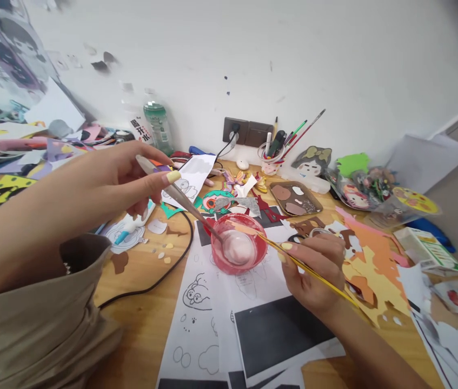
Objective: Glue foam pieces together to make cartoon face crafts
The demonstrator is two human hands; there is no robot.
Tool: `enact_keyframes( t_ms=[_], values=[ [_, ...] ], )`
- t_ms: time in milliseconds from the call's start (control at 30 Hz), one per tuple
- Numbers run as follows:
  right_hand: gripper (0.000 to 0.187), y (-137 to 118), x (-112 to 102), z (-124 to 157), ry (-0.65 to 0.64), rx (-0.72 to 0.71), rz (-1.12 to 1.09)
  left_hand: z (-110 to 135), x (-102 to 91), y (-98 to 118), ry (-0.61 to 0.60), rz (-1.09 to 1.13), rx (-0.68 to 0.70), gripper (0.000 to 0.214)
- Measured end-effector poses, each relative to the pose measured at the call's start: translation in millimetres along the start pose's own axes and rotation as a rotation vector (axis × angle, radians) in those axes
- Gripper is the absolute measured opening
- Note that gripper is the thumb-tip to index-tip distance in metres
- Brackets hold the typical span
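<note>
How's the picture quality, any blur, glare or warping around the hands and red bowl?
Head view: soft even light, no harsh glare; red bowl, left hand with spoon and right hand with brush look sharp; upper left corner blurs, edges bow, upper right corner darkens.

The left hand (131,178) pinches a metal spoon (184,200) by its handle, the spoon's end down in the whitish paste inside the red bowl (214,249). From the bowl's right, the right hand (318,270) grips a thin yellow brush (271,242), its tip lying across the bowl's far rim. The bowl stands on printed sheets (196,302) of line drawings, with a black sheet (277,329) nearer the person. A black cable (172,270) curves past the bowl's left. Behind the bowl to the right lies a brown tray (296,199), and further back a cup of pens (271,154) by the wall socket (247,131).
</note>
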State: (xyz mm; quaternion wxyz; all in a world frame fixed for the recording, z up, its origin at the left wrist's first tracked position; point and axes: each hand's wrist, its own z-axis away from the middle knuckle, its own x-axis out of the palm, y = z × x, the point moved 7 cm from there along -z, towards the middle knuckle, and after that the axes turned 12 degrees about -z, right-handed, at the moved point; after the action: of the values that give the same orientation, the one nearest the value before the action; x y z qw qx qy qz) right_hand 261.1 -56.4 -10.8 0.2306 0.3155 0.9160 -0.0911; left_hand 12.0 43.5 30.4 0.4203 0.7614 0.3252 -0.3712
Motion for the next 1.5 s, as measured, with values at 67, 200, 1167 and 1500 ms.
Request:
enact_keyframes(
  t_ms=[67,200,1167,1500],
  values=[
    [0.016,1,1,1,-0.002,0.008,-0.004,3,1.3,-8,-0.001,0.011,-0.027,0.035],
    [0.018,-2,1,3,-0.032,-0.014,-0.023,12,1.4,-9,0.095,0.138,-0.039,0.043],
    [0.022,70,37,39,0.024,0.994,-0.89,75,68.3,-61,0.712,0.546,-0.298,0.026],
    [0.016,76,46,49,0.177,1.144,-1.055,74,78.2,-54,0.64,0.511,-0.304,0.027]
  ],
)
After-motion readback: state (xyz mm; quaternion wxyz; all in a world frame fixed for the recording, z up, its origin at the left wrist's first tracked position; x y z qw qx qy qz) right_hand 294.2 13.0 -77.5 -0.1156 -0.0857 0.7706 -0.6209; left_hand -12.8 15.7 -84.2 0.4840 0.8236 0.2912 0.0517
